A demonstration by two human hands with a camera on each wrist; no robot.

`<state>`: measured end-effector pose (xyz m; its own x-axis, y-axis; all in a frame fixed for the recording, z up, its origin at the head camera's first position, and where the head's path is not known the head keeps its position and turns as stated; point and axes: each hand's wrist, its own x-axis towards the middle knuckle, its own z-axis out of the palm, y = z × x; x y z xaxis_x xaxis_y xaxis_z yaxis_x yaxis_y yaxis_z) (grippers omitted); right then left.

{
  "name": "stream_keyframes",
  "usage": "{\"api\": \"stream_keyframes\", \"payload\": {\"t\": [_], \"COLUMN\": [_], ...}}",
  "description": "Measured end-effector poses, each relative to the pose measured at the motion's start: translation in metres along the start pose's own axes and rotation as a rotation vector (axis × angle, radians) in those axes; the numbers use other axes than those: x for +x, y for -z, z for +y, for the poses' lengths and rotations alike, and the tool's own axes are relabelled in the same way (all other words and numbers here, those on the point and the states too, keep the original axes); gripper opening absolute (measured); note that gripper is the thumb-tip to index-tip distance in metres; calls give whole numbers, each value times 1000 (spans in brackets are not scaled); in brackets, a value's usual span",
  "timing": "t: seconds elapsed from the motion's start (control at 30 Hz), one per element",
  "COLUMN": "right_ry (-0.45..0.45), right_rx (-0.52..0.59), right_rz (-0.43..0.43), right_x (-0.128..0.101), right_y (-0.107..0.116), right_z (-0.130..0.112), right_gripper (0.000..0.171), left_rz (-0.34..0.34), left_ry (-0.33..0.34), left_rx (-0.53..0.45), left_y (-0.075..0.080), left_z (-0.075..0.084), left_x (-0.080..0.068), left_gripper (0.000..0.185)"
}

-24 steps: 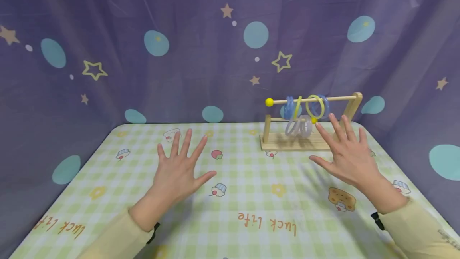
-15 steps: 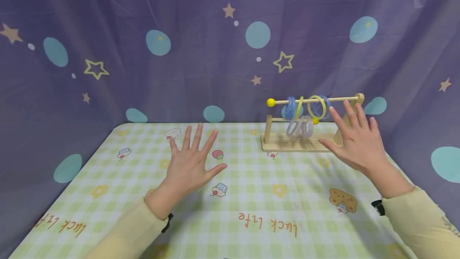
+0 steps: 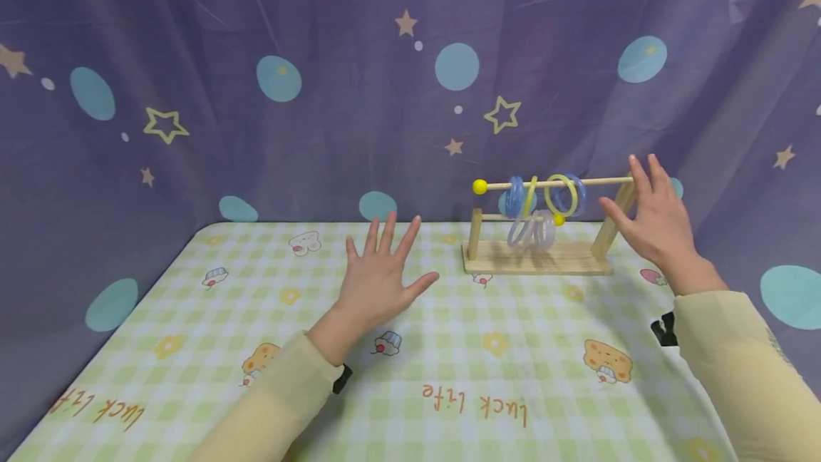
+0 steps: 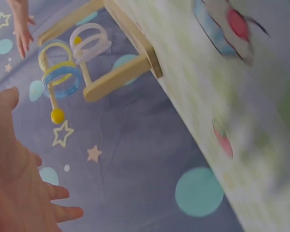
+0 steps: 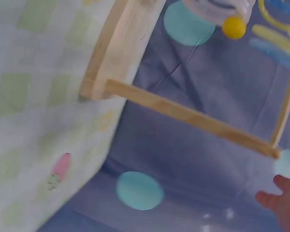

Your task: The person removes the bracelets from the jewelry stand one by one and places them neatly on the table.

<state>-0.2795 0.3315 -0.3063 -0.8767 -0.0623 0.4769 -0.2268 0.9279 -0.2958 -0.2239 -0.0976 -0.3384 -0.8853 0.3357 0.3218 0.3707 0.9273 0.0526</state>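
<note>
A wooden rack (image 3: 577, 262) stands at the table's far right, with two rods at different heights. Blue rings (image 3: 514, 198) and yellow rings (image 3: 550, 199) hang on its upper rod, which ends in a yellow ball (image 3: 479, 187). Clear, pale-lilac rings (image 3: 545, 232) hang on the lower rod. My right hand (image 3: 661, 227) is beside the taller post (image 3: 612, 223), covering its top in the head view; the right wrist view shows a gap between fingers and post (image 5: 198, 121). My left hand (image 3: 375, 287) hovers over the table left of the rack, fingers spread, holding nothing.
A green-and-white checked cloth (image 3: 449, 348) with printed cakes and lettering covers the table. Behind and at both sides hangs a purple curtain (image 3: 359, 127) with stars and teal spots. The table's back edge runs close behind the rack.
Both hands have moved right and farther forward. My right hand has gone from in front of the rack to its taller post. The rack and rings stay in place.
</note>
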Motion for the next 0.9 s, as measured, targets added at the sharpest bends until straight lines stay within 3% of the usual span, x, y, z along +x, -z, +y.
{"api": "stream_keyframes", "payload": {"t": [0.2,0.5,0.7,0.9], "right_ry": [-86,-75,-82,-90], "right_rx": [133,248,291,314], "right_rz": [-3,101,118,140], "right_x": [-2,1,5,8], "right_y": [-12,-24,-26,-29], "right_z": [18,27,27,28], "right_gripper": [77,62,57,55], "left_rz": [2,10,72,117], "left_ry": [-10,-27,-97,-107], "left_rx": [-134,-389,-521,-697], "left_y": [-9,-19,-23,-33], "left_z": [14,33,43,52], "left_x": [14,32,46,63], "left_gripper": [85,84,81,75]}}
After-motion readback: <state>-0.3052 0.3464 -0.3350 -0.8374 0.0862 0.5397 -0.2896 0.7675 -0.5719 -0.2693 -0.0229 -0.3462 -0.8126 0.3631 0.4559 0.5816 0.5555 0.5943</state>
